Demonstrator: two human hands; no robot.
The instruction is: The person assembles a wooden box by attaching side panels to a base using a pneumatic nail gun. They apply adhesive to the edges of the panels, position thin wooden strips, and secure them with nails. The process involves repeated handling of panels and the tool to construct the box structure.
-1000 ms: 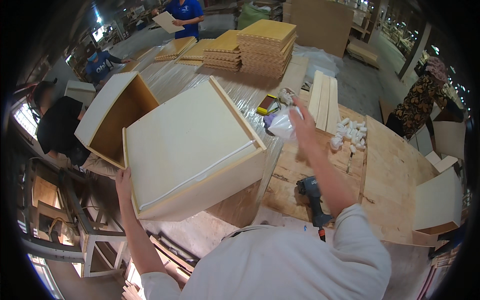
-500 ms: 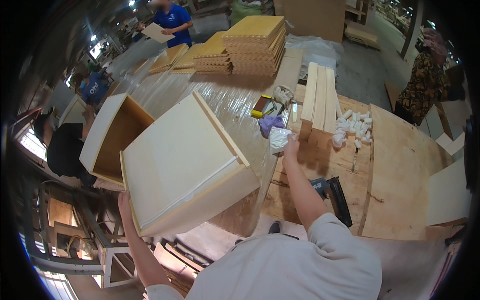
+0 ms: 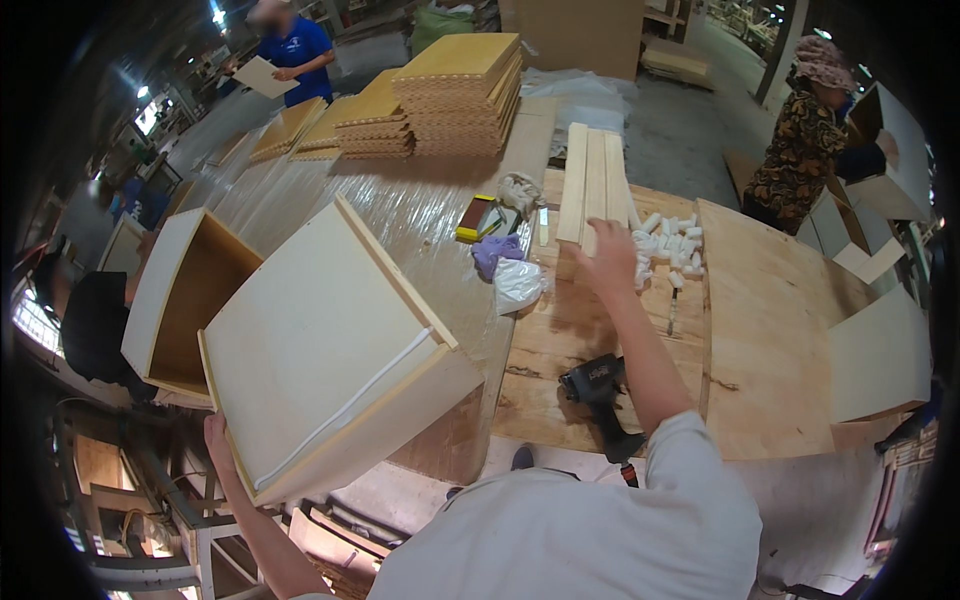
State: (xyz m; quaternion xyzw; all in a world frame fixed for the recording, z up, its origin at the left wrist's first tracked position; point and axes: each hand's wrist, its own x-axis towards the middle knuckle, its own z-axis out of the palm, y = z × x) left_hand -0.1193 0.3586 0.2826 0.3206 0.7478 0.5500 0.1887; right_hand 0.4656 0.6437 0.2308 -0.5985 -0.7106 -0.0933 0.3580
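Note:
A pale wooden box [image 3: 310, 340] rests tilted on the table's left side, a white bead of what looks like glue running along its top panel near one edge. My left hand [image 3: 218, 440] grips its near left edge, the fingers partly hidden. My right hand [image 3: 610, 258] reaches over the near end of a stack of pale wooden strips [image 3: 597, 165], thumb and fingers apart. Left of the strips lies a crumpled white plastic bag [image 3: 518, 285], beside a purple cloth [image 3: 495, 255]. A black nail gun [image 3: 600, 395] lies below my right forearm.
Several stacked wooden panels [image 3: 455, 95] stand at the back. A second, open box [image 3: 165, 300] sits at far left. White rolls [image 3: 680, 243], a brush [image 3: 673, 310] and a yellow-edged box [image 3: 475, 218] lie around the strips. Other people work at the left, back and right.
My right hand has let go of the white plastic bag and moved right to the wooden strips. My left hand stays at the box's edge. The view has shifted slightly.

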